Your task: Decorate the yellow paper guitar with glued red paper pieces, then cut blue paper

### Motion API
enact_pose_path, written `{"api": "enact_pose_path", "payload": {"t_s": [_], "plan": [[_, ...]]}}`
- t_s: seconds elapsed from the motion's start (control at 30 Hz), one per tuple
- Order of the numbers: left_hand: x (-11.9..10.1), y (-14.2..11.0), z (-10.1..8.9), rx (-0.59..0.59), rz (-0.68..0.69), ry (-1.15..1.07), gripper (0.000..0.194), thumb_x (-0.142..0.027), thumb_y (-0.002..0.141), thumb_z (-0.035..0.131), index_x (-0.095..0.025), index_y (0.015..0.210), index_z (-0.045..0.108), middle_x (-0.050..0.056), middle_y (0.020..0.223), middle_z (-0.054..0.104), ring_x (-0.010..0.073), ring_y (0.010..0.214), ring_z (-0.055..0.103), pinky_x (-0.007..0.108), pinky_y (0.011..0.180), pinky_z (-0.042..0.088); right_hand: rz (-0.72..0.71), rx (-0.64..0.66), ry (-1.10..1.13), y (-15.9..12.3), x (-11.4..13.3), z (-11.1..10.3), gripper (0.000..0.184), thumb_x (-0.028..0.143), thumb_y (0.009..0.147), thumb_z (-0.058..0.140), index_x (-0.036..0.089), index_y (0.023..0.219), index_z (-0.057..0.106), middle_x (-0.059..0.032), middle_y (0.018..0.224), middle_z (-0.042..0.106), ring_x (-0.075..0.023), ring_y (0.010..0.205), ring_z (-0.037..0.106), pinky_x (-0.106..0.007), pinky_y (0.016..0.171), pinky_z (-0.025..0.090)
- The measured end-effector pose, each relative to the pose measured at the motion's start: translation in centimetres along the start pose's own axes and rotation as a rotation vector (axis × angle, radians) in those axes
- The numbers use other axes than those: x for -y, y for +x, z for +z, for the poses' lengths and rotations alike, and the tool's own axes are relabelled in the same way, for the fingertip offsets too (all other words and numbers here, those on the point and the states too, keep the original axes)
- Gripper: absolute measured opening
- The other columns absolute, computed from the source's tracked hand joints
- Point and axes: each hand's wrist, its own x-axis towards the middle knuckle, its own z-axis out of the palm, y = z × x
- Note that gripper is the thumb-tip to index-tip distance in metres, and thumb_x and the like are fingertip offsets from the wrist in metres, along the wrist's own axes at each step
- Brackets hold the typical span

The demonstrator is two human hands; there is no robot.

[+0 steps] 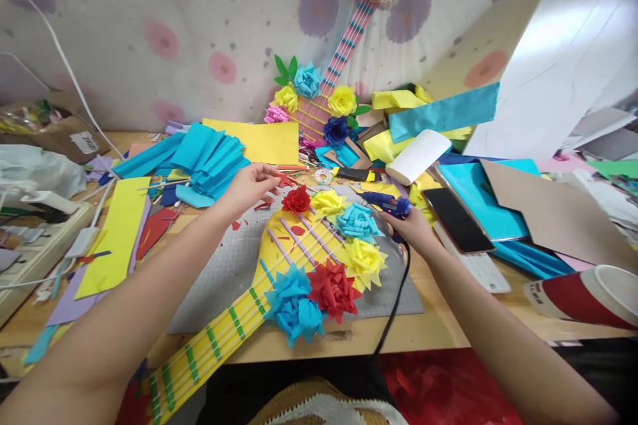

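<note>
A yellow paper guitar point(269, 239) lies slantwise over a grey cutting mat point(219, 285), its neck running toward me at lower left. Around its body sit paper flowers: a small red one point(296, 199), a blue one point(357, 220), a yellow one point(366, 262), a larger red one point(333, 289) and a larger blue one point(295, 305). My left hand point(252, 184) hovers just left of the small red flower, fingers loosely bent and apart, with nothing plainly in them. My right hand point(409, 226) grips a blue hot glue gun point(386, 203), its nozzle pointing left above the yellow flowers.
Behind stands a pink paper guitar point(343, 56) with flowers. Folded blue crepe paper point(209, 163) and yellow sheets point(117, 226) lie left. A phone point(458, 219), cardboard point(543, 206) and a paper cup point(583, 295) are right. The glue gun's black cord point(399, 299) drops over the table edge.
</note>
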Motion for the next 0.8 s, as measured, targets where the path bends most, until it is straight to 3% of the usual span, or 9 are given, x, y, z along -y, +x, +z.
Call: {"api": "enact_pose_path", "payload": {"t_s": [0.13, 0.23, 0.33, 0.4, 0.43, 0.47, 0.57, 0.67, 0.8], "plan": [[-0.2, 0.1, 0.1, -0.002, 0.011, 0.053, 0.013, -0.016, 0.064, 0.064, -0.015, 0.071, 0.053, -0.001, 0.061, 0.059, 0.0101, 0.054, 0.059, 0.016, 0.042, 0.044, 0.047, 0.056, -0.051, -0.1, 0.6, 0.7, 0.047, 0.054, 0.064, 0.063, 0.016, 0.091, 0.059, -0.0094, 0.085, 0.067, -0.0265, 0.079, 0.061, -0.036, 0.064, 0.047], [-0.2, 0.0, -0.1, 0.023, 0.012, 0.105, 0.012, -0.016, 0.064, 0.063, -0.016, 0.070, 0.053, -0.001, 0.057, 0.058, 0.0096, 0.052, 0.057, 0.015, 0.041, 0.041, 0.004, 0.112, -0.037, 0.3, 0.7, -0.5, 0.057, 0.052, 0.061, 0.067, 0.017, 0.105, 0.054, -0.0105, 0.095, 0.065, -0.0234, 0.077, 0.061, -0.036, 0.065, 0.048], [0.1, 0.0, -0.5, 0.081, 0.031, 0.164, 0.013, -0.020, 0.064, 0.063, -0.016, 0.071, 0.053, -0.002, 0.056, 0.056, 0.0093, 0.049, 0.055, 0.017, 0.041, 0.041, -0.104, -0.067, 0.050, 1.0, 2.7, -3.0, 0.060, 0.053, 0.064, 0.066, 0.019, 0.111, 0.049, -0.0097, 0.101, 0.063, -0.0217, 0.083, 0.060, -0.035, 0.068, 0.048], [0.4, 0.0, -0.6, 0.131, 0.063, 0.231, 0.016, -0.024, 0.066, 0.062, -0.016, 0.077, 0.053, -0.002, 0.059, 0.057, 0.0092, 0.048, 0.054, 0.018, 0.042, 0.041, -0.182, -0.195, 0.090, 1.4, 5.5, -4.1, 0.056, 0.050, 0.064, 0.068, 0.022, 0.107, 0.049, -0.0084, 0.099, 0.063, -0.0228, 0.091, 0.059, -0.035, 0.070, 0.047], [0.4, 0.0, -0.5, 0.153, 0.091, 0.269, 0.020, -0.025, 0.067, 0.062, -0.017, 0.083, 0.054, -0.002, 0.061, 0.057, 0.0091, 0.049, 0.054, 0.019, 0.043, 0.041, -0.216, -0.194, 0.107, 1.6, 7.3, -4.2, 0.053, 0.049, 0.064, 0.068, 0.022, 0.105, 0.049, -0.0077, 0.097, 0.064, -0.0222, 0.090, 0.060, -0.035, 0.069, 0.047], [0.5, -0.1, -0.4, 0.175, 0.126, 0.311, 0.025, -0.025, 0.068, 0.061, -0.017, 0.090, 0.053, -0.003, 0.064, 0.058, 0.0092, 0.050, 0.054, 0.019, 0.045, 0.042, -0.254, -0.136, 0.129, 1.7, 9.2, -4.0, 0.050, 0.047, 0.064, 0.069, 0.022, 0.102, 0.049, -0.0066, 0.091, 0.065, -0.0210, 0.085, 0.061, -0.034, 0.068, 0.047], [0.1, -0.3, 0.2, 0.227, 0.264, 0.479, 0.043, -0.025, 0.071, 0.059, -0.019, 0.110, 0.044, -0.002, 0.071, 0.061, 0.0109, 0.058, 0.058, 0.020, 0.051, 0.042, -0.383, 0.216, 0.189, 2.0, 14.7, -1.9, 0.046, 0.041, 0.067, 0.067, 0.021, 0.104, 0.048, -0.0039, 0.085, 0.066, -0.0167, 0.074, 0.061, -0.031, 0.065, 0.047], [-0.6, -0.7, 0.7, 0.258, 0.371, 0.671, 0.051, -0.024, 0.073, 0.058, -0.020, 0.119, 0.037, 0.000, 0.077, 0.065, 0.0135, 0.066, 0.061, 0.022, 0.056, 0.043, -0.487, 0.486, 0.121, 2.2, 18.3, 1.0, 0.042, 0.031, 0.068, 0.066, 0.019, 0.104, 0.048, -0.0036, 0.089, 0.067, -0.0145, 0.075, 0.060, -0.028, 0.066, 0.046], [-1.2, -0.7, 0.9, 0.263, 0.440, 0.873, 0.059, -0.021, 0.075, 0.057, -0.020, 0.126, 0.029, 0.003, 0.083, 0.068, 0.0160, 0.070, 0.063, 0.024, 0.059, 0.043, -0.515, 0.580, -0.036, 2.7, 20.2, 2.8, 0.030, 0.019, 0.067, 0.065, 0.017, 0.095, 0.055, -0.0032, 0.087, 0.068, -0.0138, 0.076, 0.060, -0.025, 0.064, 0.043]]}}
